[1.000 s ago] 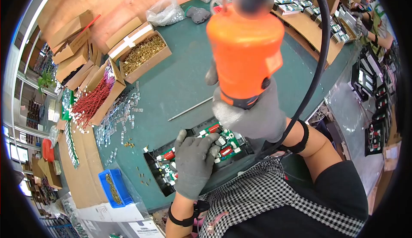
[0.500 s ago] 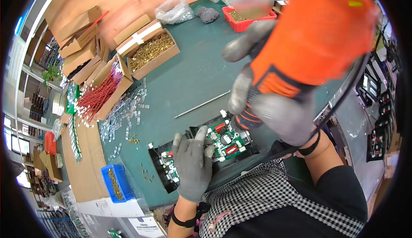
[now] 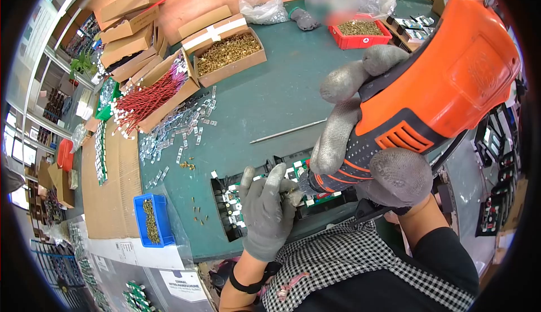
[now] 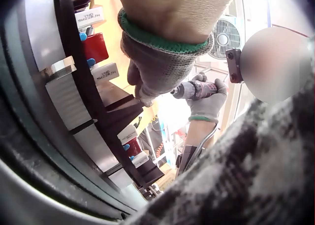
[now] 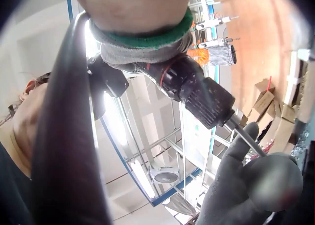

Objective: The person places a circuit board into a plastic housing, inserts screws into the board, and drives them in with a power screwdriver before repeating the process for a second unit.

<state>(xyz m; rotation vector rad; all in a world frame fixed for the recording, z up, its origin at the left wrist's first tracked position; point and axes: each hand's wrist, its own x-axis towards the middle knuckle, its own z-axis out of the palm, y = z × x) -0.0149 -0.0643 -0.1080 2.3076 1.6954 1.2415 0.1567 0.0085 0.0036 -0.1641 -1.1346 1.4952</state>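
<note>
My gloved right hand (image 3: 400, 177) grips an orange and black power drill (image 3: 439, 81), tilted so its chuck lies low over a green circuit board (image 3: 297, 169). The board sits in a long black housing (image 3: 231, 234) on the table. Gloved too, my left hand (image 3: 262, 216) rests over the board's middle, thumb beside the chuck and two fingers pointing away from me. In the right wrist view the drill's metal bit (image 5: 248, 140) runs down to the left hand's fingers (image 5: 236, 149). I cannot tell whether they pinch anything; a blurred disc covers the bit's tip.
A metal rod (image 3: 287, 131) lies behind the housing. Loose screws (image 3: 195, 210), a blue bin (image 3: 163, 222) and clear strips (image 3: 186, 123) are at left. Farther back stand a carton of brass parts (image 3: 231, 53), a carton of red wires (image 3: 155, 95) and a red bin (image 3: 360, 40).
The drill has swung from upright in front of the camera to a tilt, its chuck now lowered beside my left hand. That hand stays over the board. The head view has shifted.
</note>
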